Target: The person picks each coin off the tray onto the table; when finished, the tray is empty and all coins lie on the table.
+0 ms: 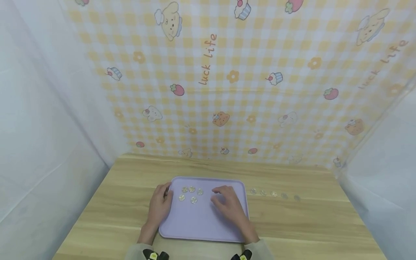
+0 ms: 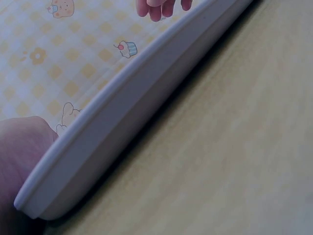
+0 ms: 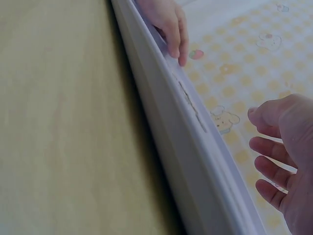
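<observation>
A lilac rectangular tray lies on the table, with several small, shiny, coin-like discs grouped in its upper left part. Against the tray's left rim rests my left hand, its fingers reaching over the edge in the right wrist view. A dark spot shows between thumb and forefinger; I cannot tell whether it is shadow or an object. Above the right half of the tray hovers my right hand, fingers loosely bent and apart, holding nothing. The right wrist view also shows this hand beside the tray's raised side.
To the right of the tray, several similar round discs lie in a row on the wooden table. A yellow checked cloth hangs behind the table. White sheets hang on both sides.
</observation>
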Demonstrator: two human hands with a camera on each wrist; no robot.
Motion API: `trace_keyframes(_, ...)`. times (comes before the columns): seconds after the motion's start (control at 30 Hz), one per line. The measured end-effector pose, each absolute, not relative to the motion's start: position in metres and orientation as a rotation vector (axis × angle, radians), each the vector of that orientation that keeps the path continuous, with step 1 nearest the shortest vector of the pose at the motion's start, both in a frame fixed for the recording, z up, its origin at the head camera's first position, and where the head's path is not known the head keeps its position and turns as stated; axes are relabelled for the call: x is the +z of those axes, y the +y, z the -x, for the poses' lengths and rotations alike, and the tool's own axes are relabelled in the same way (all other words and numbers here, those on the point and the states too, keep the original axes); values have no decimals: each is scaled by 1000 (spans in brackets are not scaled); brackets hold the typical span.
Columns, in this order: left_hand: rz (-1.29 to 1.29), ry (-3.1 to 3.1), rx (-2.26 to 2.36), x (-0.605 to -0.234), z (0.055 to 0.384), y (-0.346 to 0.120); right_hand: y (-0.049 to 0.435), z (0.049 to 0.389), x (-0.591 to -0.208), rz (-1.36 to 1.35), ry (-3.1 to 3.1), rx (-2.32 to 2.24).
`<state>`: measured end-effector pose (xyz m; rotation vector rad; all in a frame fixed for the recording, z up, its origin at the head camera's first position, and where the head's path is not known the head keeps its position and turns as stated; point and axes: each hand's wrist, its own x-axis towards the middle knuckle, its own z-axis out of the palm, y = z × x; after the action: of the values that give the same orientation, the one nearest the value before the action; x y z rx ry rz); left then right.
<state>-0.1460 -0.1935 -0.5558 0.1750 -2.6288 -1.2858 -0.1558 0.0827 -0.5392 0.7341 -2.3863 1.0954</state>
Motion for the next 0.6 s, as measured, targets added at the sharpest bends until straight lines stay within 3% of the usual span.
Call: trace_keyframes(0.6, -185, -2620, -1292, -557, 147, -193, 52, 153, -541, -786, -2468, 1083)
